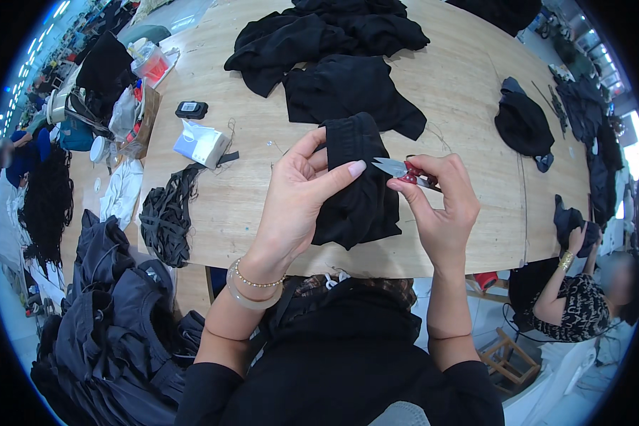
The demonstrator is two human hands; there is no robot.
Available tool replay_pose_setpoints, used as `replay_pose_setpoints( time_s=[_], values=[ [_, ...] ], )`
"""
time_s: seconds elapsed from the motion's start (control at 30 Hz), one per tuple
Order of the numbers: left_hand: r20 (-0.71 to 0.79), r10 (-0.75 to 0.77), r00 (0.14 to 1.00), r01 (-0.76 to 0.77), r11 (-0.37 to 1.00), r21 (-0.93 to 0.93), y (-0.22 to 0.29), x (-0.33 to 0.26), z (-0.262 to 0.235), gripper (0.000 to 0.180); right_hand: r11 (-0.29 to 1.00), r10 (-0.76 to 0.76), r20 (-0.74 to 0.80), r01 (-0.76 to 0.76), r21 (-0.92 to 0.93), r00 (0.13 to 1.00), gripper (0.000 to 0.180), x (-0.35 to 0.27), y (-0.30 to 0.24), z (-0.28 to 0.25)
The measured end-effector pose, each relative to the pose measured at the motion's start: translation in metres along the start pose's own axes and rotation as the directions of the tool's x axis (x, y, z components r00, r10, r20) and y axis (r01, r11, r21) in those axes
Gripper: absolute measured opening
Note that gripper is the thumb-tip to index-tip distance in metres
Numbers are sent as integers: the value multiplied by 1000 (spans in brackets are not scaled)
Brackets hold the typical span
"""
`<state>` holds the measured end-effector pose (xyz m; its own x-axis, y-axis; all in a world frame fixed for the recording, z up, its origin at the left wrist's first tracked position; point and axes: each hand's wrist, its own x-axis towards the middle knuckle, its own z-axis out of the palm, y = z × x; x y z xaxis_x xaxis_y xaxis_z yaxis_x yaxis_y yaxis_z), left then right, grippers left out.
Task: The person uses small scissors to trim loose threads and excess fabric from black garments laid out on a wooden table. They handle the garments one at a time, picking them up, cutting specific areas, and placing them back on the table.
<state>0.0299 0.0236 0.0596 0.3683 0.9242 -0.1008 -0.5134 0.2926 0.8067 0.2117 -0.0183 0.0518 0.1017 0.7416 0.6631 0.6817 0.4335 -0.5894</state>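
Observation:
My left hand point(296, 199) pinches the edge of a black garment point(358, 181) that hangs over the front of a wooden table point(461, 106). My right hand point(440, 202) holds small thread snips point(403, 170) with a red grip, their blades pointing left at the cloth near my left thumb. Two bracelets sit on my left wrist.
More black garments point(337, 50) lie piled at the table's far side and right point(522, 121). A white tissue pack point(200, 144), a small black device point(192, 109) and a bundle of black straps point(165, 216) lie left. Dark clothes point(113, 319) are heaped lower left. Another person point(575, 298) sits at the right.

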Motion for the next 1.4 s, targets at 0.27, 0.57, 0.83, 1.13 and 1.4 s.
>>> replay_pose_setpoints(
  time_s=[0.27, 0.57, 0.83, 1.13, 1.4],
  values=[
    [-16, -7, 1000, 6, 1000, -25, 1, 0, 3, 46, 1000, 7, 15, -7, 24, 1000, 25, 1, 0, 0],
    [422, 236, 875, -222, 972, -81, 22, 6, 5, 76, 626, 284, 119, -278, 728, 952, 24, -5, 7, -21],
    [619, 36, 785, -618, -27, 786, 115, 9, 68, 71, 999, 31, 544, -33, -6, 838, 22, 19, -25, 3],
    [295, -494, 818, -319, 37, 947, 131, 24, -8, 61, 940, 164, 441, -276, 201, 882, 17, 57, 24, -64],
    [301, -498, 813, 275, 785, 554, 48, -2, -36, 40, 769, 171, 643, -509, 386, 746, 14, 73, 65, -2]
  ],
)
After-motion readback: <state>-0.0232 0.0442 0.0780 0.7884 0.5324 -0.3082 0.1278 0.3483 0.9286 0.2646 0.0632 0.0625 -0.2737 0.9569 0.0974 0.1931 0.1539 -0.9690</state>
